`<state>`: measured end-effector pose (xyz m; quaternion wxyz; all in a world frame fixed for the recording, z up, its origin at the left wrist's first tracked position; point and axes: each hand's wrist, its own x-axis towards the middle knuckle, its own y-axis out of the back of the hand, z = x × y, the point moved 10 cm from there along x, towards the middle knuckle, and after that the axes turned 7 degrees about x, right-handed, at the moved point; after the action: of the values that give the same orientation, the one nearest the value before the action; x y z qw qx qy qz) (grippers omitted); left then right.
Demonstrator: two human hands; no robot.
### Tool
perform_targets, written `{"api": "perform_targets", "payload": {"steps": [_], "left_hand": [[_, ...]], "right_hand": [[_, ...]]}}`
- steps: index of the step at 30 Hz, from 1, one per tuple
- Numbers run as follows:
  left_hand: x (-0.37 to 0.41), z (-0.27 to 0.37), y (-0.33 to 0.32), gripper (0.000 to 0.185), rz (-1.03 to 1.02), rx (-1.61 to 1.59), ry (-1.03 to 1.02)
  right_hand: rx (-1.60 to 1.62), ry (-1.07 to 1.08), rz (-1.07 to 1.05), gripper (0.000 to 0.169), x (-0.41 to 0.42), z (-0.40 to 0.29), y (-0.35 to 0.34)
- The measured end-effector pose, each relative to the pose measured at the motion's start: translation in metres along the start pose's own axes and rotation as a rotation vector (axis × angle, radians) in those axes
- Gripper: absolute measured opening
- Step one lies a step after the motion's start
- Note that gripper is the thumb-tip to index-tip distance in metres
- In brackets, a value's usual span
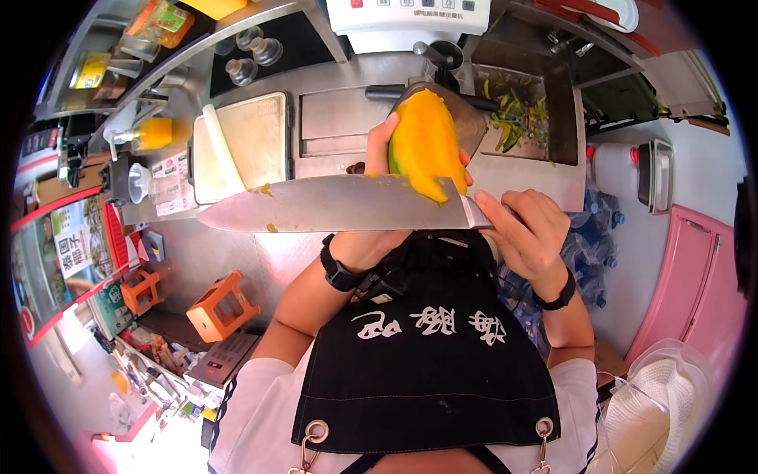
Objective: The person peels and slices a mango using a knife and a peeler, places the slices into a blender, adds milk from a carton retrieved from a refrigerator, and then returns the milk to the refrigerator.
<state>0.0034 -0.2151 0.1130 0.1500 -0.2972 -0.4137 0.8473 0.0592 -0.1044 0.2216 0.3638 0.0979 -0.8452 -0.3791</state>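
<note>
My left hand (379, 148) holds up a mostly peeled mango (425, 139), its orange flesh bare with some green skin on the lower left. My right hand (527, 231) grips the handle of a large kitchen knife. The broad steel blade (331, 204) lies level across the view, tip to the left, its near end over the lower part of the mango. A strip of peel with flesh hangs at the blade's upper edge. Small bits of mango cling to the steel. The blade hides part of my left hand.
A cutting board (266, 136) with a white stick-like object (222, 148) is at the left of the counter. At the right, a sink (562, 118) holds green and yellow peelings. A white machine (408, 23) stands at the back. Orange stools (222, 308) stand lower left.
</note>
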Motion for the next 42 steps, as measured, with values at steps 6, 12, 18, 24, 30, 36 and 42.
{"api": "perform_targets", "payload": {"steps": [6, 12, 18, 24, 30, 36, 42], "left_hand": [[0.003, 0.003, 0.001, 0.065, -0.001, 0.016, -0.071], [0.003, 0.005, 0.006, 0.066, 0.026, 0.039, -0.109], [0.003, 0.007, 0.013, 0.067, 0.027, 0.043, -0.150], [0.000, 0.001, 0.021, 0.069, 0.005, 0.012, -0.140], [-0.004, 0.005, 0.023, 0.065, 0.122, 0.043, -0.180], [-0.002, 0.007, 0.031, 0.065, 0.055, 0.045, -0.230], [-0.003, 0.001, 0.025, 0.064, 0.093, 0.139, -0.254]], "right_hand": [[-0.021, -0.012, 0.007, 0.046, 0.003, 0.000, -0.004], [-0.028, -0.032, -0.018, 0.047, 0.007, 0.004, -0.006], [-0.030, -0.044, -0.078, 0.043, 0.011, 0.006, -0.012], [-0.036, -0.060, -0.066, 0.045, 0.009, 0.011, -0.020], [-0.030, -0.068, -0.059, 0.049, 0.011, 0.013, -0.023], [-0.057, -0.079, -0.065, 0.051, 0.009, 0.016, -0.020], [-0.069, -0.080, -0.042, 0.051, 0.012, 0.020, -0.018]]}}
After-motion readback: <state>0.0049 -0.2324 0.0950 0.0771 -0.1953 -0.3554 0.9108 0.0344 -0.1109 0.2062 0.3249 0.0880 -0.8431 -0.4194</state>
